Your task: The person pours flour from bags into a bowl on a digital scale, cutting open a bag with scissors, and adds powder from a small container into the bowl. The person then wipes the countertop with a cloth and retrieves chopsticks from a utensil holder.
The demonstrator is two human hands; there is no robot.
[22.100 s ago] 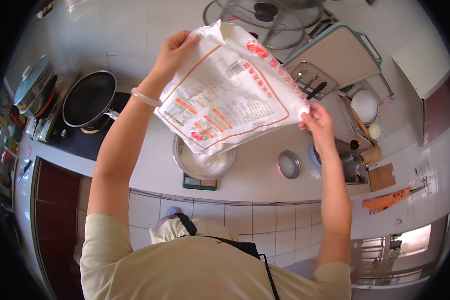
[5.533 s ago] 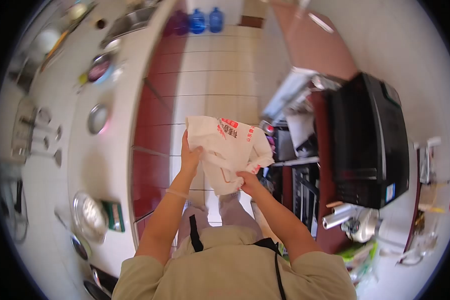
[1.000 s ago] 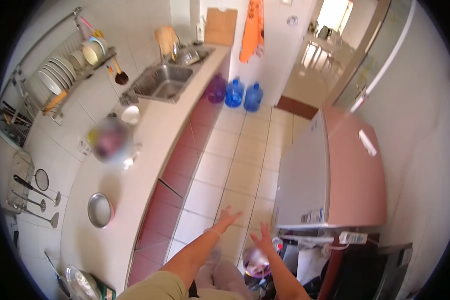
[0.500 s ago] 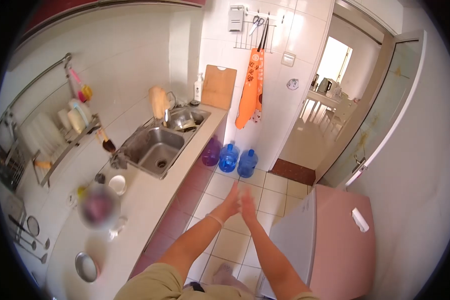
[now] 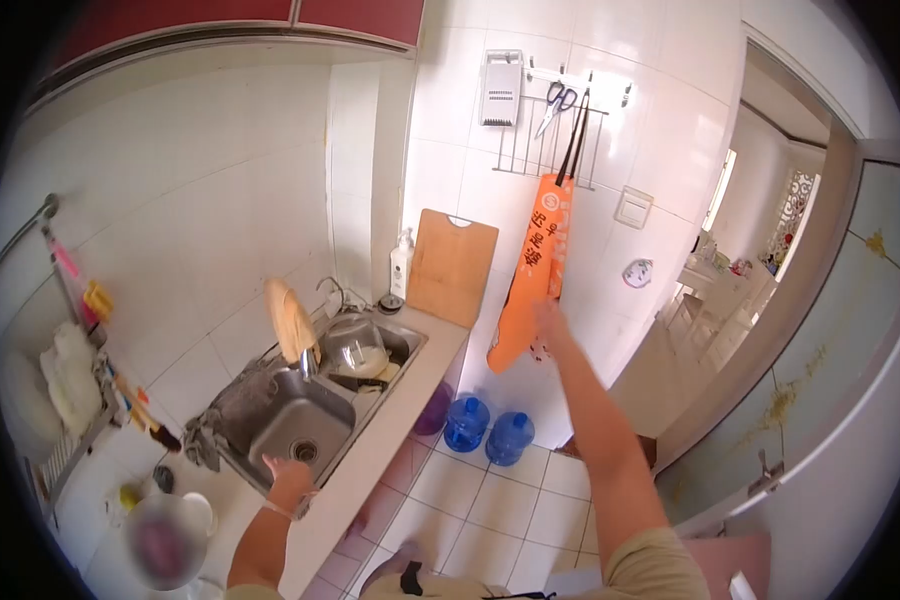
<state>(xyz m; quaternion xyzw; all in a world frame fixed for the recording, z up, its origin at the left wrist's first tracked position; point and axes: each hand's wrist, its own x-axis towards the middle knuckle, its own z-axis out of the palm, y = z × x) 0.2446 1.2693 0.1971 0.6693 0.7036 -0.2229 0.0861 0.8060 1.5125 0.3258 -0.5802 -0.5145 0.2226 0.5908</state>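
Note:
My left hand (image 5: 288, 474) is over the front edge of the steel sink (image 5: 302, 425), empty, with its fingers apart. My right hand (image 5: 552, 322) is raised in front of the lower part of an orange apron (image 5: 532, 275), which hangs by black straps from a wall rack (image 5: 560, 75). Blur hides the fingers of my right hand, and whether they touch the cloth cannot be made out. A clear bowl (image 5: 358, 345) sits in the smaller sink basin.
A wooden cutting board (image 5: 453, 268) and a white bottle (image 5: 401, 265) stand behind the sink. Blue water jugs (image 5: 510, 438) are on the floor below. A glass door (image 5: 790, 370) stands at the right beside the doorway. Scissors (image 5: 556, 105) hang above the apron.
The bag held earlier is out of my hands. The view has turned to the sink and apron wall. My hands, close together half a second ago, have spread apart.

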